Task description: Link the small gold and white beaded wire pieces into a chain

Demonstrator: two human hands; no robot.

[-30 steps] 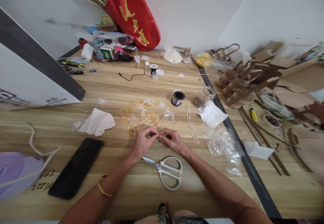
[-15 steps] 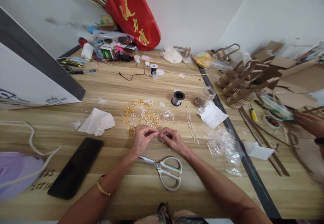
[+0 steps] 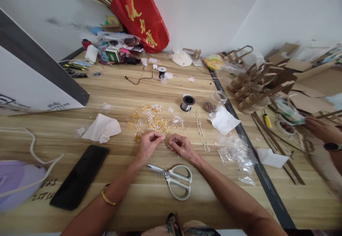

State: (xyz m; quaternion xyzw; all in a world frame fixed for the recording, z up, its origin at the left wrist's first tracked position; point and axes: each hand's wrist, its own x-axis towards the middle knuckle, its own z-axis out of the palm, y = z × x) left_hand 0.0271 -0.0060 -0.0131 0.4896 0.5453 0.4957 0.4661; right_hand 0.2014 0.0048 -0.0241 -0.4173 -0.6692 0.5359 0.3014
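Observation:
My left hand (image 3: 148,145) is pinched, its fingertips at the near edge of a heap of small gold and clear beads and rings (image 3: 149,122). Close beside it, my right hand (image 3: 181,147) is curled in a pinch on a tiny piece that I cannot make out. The two hands sit a short gap apart on the wooden table (image 3: 133,93). White-handled scissors (image 3: 175,181) lie just under my wrists. A beaded strand (image 3: 201,131) lies right of my right hand.
A black phone (image 3: 80,175) and a crumpled tissue (image 3: 103,128) lie to the left. A wire spool (image 3: 187,102), white paper (image 3: 223,120) and clear bags (image 3: 235,152) are to the right. Another person's hand (image 3: 322,129) works among cardboard pieces at far right.
My left hand has drawn away from my right and moved up to the edge of the bead heap. The other person's hand has come further into view at the right.

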